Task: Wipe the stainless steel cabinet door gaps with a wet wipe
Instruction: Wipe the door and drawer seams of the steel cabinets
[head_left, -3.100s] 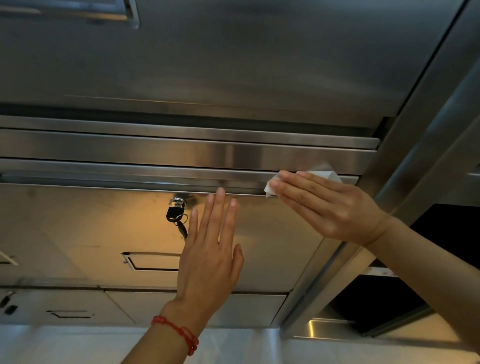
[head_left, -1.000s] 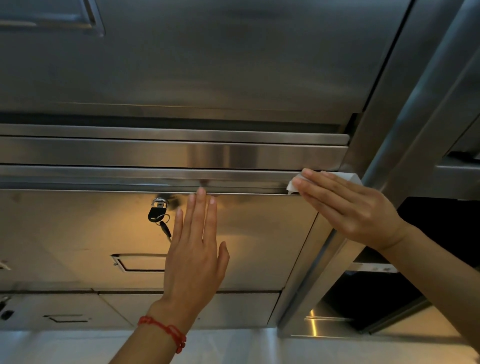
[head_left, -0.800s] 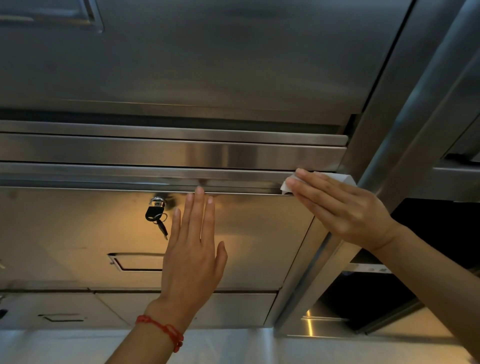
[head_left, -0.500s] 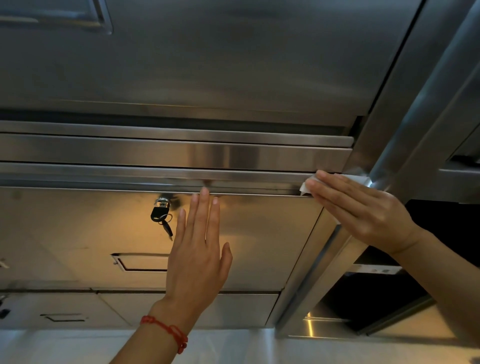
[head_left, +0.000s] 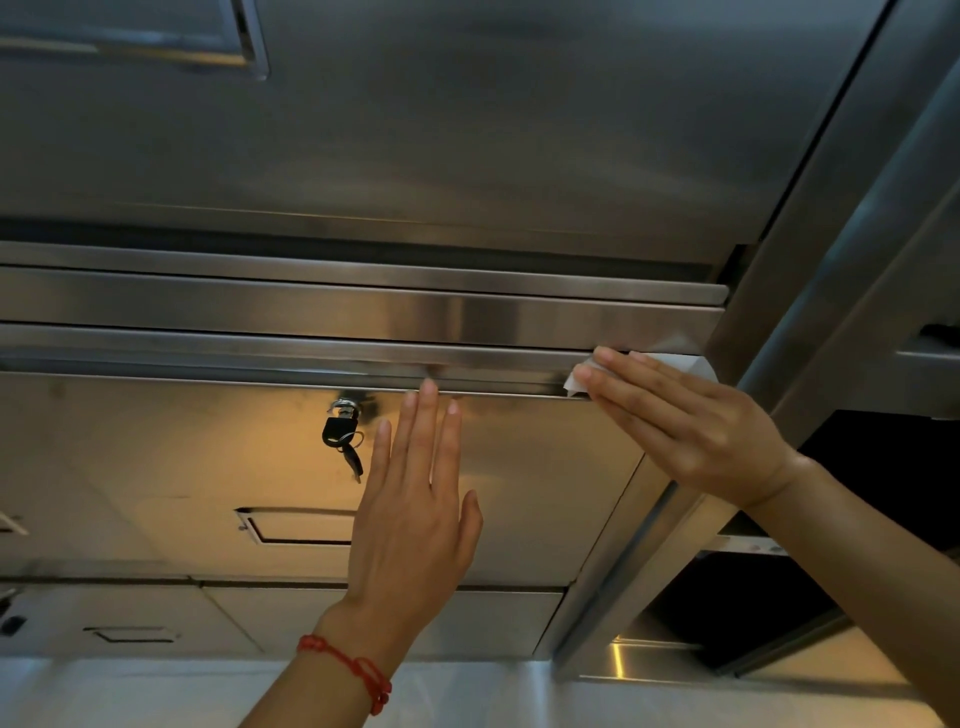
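Our right hand (head_left: 691, 426) presses the wet wipe (head_left: 675, 364) with straight fingers into the door gap (head_left: 311, 382) at its right end; our left hand (head_left: 415, 514) rests flat; the remaining gaps seem unwiped.

A white wet wipe (head_left: 691, 364), folded and crumpled, is pressed flat against the horizontal gap (head_left: 260, 371) above the stainless steel cabinet door (head_left: 545, 467), at the gap's right end, near the door's upper right corner.

Both hands raised, left (head_left: 413, 525) and right (head_left: 685, 423) with fingers straight.
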